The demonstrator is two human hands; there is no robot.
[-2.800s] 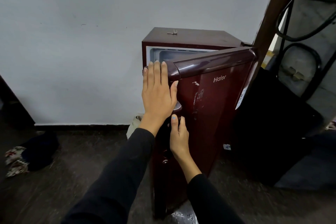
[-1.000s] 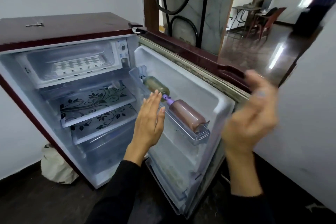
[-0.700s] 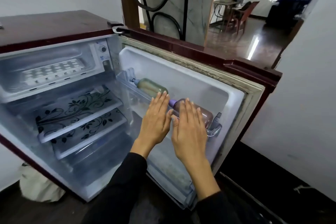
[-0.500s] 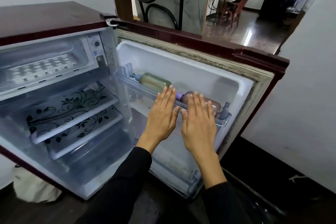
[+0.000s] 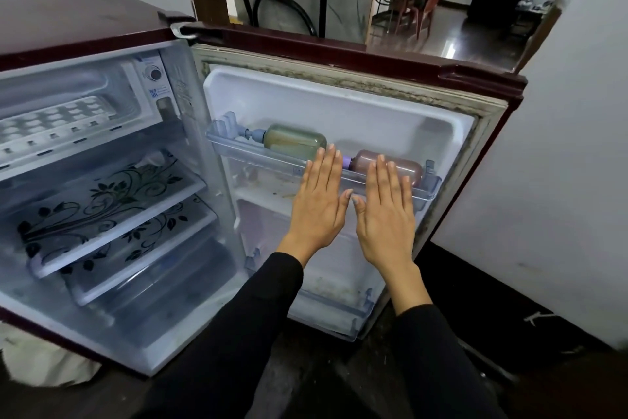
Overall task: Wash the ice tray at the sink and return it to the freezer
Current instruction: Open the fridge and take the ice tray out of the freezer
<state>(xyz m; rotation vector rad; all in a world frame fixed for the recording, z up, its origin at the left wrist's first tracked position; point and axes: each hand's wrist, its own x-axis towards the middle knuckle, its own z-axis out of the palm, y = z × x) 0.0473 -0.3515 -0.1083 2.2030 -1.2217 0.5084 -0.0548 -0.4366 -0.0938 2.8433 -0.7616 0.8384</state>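
Observation:
A small maroon fridge point(image 5: 78, 21) stands open, its door point(image 5: 339, 102) swung wide to the right. The white ice tray point(image 5: 51, 123) lies in the freezer compartment at the upper left, behind a clear flap. My left hand point(image 5: 321, 204) and my right hand point(image 5: 385, 214) are held flat side by side, fingers straight, in front of the door's inner shelf point(image 5: 272, 157). Both hold nothing and are well to the right of the tray.
Two bottles lie on the door shelf: a green one point(image 5: 292, 141) and a brown one point(image 5: 387, 163). Two floral glass shelves point(image 5: 102, 201) sit inside. A white wall point(image 5: 560, 163) stands to the right, a doorway behind, a pale bag point(image 5: 44, 364) on the floor at left.
The fridge door went from nearly closed to fully open. My right hand let go of the door edge and came in beside my left hand; both now hover flat before the door shelf.

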